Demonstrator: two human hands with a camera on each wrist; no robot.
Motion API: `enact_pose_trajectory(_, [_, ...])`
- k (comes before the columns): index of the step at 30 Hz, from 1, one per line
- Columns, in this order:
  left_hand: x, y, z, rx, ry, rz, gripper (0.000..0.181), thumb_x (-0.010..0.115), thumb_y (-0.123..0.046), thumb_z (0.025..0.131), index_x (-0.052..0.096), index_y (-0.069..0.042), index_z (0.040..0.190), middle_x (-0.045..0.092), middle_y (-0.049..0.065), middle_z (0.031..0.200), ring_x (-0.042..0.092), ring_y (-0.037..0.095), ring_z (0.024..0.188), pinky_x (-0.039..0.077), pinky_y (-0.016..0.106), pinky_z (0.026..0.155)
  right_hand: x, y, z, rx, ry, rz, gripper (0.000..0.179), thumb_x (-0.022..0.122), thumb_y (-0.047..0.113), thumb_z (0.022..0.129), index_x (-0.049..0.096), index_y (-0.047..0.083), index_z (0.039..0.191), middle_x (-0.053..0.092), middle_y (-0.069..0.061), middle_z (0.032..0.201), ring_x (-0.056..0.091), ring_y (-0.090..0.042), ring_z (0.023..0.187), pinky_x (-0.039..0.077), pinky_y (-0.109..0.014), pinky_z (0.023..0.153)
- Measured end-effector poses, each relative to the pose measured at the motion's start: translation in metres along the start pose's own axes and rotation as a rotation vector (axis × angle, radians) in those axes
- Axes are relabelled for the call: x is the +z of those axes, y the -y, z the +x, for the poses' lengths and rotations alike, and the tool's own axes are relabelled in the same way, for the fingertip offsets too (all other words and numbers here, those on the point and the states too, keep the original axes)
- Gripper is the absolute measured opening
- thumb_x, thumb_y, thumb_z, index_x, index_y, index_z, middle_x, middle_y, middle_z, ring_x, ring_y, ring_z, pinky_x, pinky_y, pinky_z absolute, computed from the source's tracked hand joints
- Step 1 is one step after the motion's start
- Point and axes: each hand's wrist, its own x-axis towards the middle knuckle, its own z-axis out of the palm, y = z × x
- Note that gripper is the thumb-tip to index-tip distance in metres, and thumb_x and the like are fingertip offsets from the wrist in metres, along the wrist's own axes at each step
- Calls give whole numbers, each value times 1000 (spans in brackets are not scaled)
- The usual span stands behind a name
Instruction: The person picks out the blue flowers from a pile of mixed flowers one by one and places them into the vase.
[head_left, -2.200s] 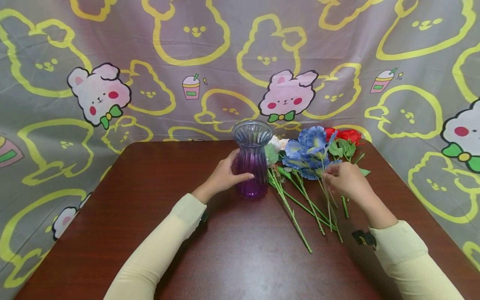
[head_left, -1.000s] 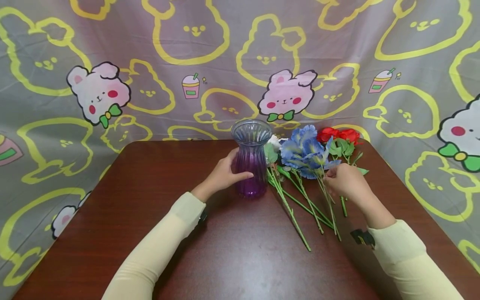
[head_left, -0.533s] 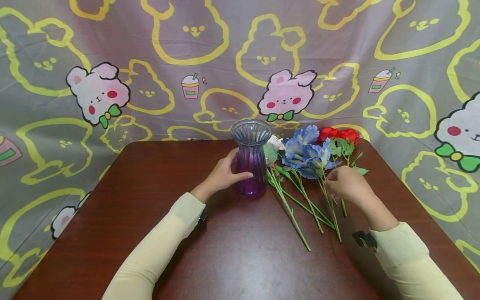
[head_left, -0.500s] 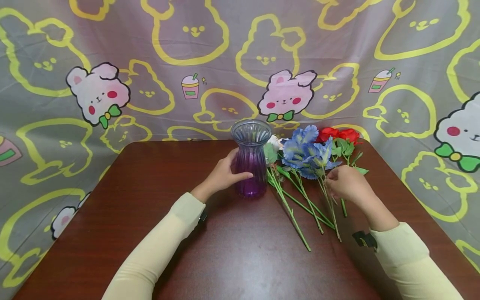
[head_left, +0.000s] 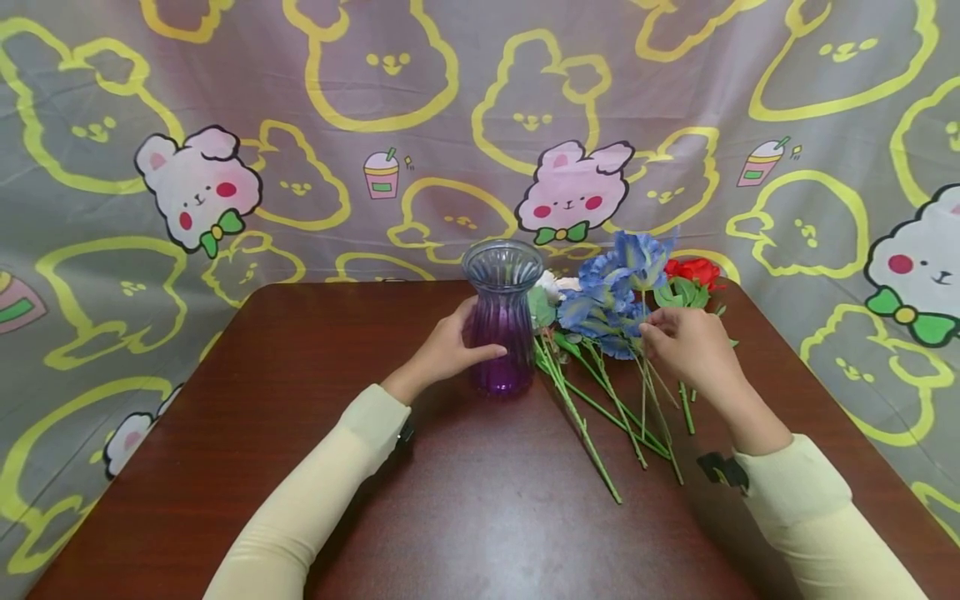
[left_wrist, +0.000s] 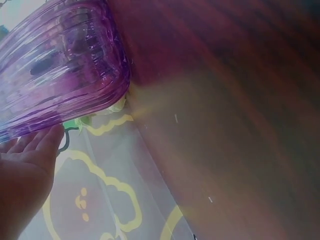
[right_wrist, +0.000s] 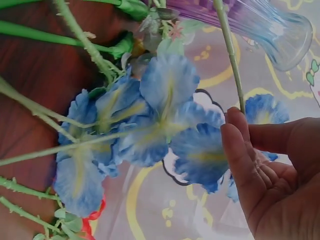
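Note:
A ribbed glass vase, purple below and clear grey-blue at its flared rim, stands upright on the table. My left hand holds its left side, thumb across the front and fingers partly hidden behind. In the left wrist view, fingertips lie against the glass vase. My right hand pinches the thin stem of a blue artificial iris between thumb and fingers. The right wrist view shows that stem rising from the pinch. Other blue irises lie beside and below the hand.
Right of the vase lie a white flower and several green stems pointing toward the front. Red roses with green leaves lie at the back right of the brown table. A patterned curtain hangs behind.
My right hand has lifted slightly, raising one blue iris above the others and apart from them. The left hand and the vase have stayed in place.

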Motion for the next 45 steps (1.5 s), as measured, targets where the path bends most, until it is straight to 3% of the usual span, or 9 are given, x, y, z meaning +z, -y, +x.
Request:
enact_pose_trajectory(11, [-3, -2, -3, -12, -5, 9, 89, 86, -24, 76, 34, -6, 147, 55, 13, 134, 56, 21, 119, 44, 35, 101, 2, 13, 1, -48, -75, 37, 25, 58, 24, 99, 68, 1, 100, 70, -3, 74, 68, -22, 70, 47, -33, 56])
enact_pose_trajectory(17, [-14, -8, -7, -1, -47, -25, 82, 84, -20, 78, 39, -5, 145, 53, 13, 139, 52, 23, 125, 42, 35, 103, 4, 18, 3, -93, -145, 52, 20, 61, 19, 98, 68, 1, 95, 69, -5, 72, 68, -21, 66, 51, -38, 59])
enact_pose_trajectory(21, [-22, -15, -11, 36, -106, -39, 72, 83, -17, 79, 47, -2, 139, 56, 14, 134, 55, 25, 122, 44, 35, 101, 7, 21, 6, -121, -183, 80, 18, 63, 17, 96, 68, 0, 95, 70, -8, 74, 69, -21, 65, 54, -40, 61])
enact_pose_trajectory(26, [-28, -26, -13, 91, -216, -92, 55, 82, -9, 79, 58, 5, 127, 64, 20, 121, 61, 29, 112, 49, 37, 96, 10, 23, 9, -144, -206, 113, 18, 64, 16, 96, 68, -1, 96, 70, -9, 76, 69, -21, 65, 53, -31, 60])
enact_pose_trajectory(31, [-33, -56, -18, 154, -340, -153, 37, 78, 3, 79, 63, 13, 112, 68, 26, 105, 66, 37, 98, 54, 45, 86, 13, 29, 12, -181, -249, 128, 16, 66, 14, 94, 68, -1, 95, 70, -8, 73, 67, -21, 62, 49, -26, 58])
enact_pose_trajectory(34, [-33, -75, -21, 195, -415, -127, 28, 76, 7, 79, 65, 16, 102, 69, 27, 95, 69, 36, 87, 57, 42, 77, 14, 33, 13, -205, -282, 145, 14, 68, 12, 93, 68, -2, 95, 70, -9, 72, 67, -21, 62, 47, -21, 59])
enact_pose_trajectory(36, [-31, -78, -21, 216, -449, -110, 23, 77, 6, 79, 67, 14, 98, 70, 24, 90, 70, 30, 80, 58, 37, 72, 15, 36, 13, -219, -296, 170, 15, 68, 12, 93, 69, -3, 95, 70, -11, 73, 68, -23, 62, 46, -15, 59])
enact_pose_trajectory(40, [-25, -73, -17, 248, -475, -107, 16, 78, 3, 78, 72, 9, 92, 72, 17, 84, 69, 16, 72, 57, 29, 66, 18, 43, 14, -244, -308, 217, 14, 67, 10, 93, 68, -4, 94, 71, -13, 76, 69, -25, 63, 45, -7, 57])
enact_pose_trajectory(45, [-15, -77, -12, 312, -429, -151, 10, 78, -1, 81, 75, 3, 90, 73, 11, 82, 70, 13, 70, 58, 29, 65, 23, 50, 13, -279, -325, 202, 12, 67, 9, 92, 69, -3, 93, 70, -11, 74, 68, -22, 61, 47, -14, 56])
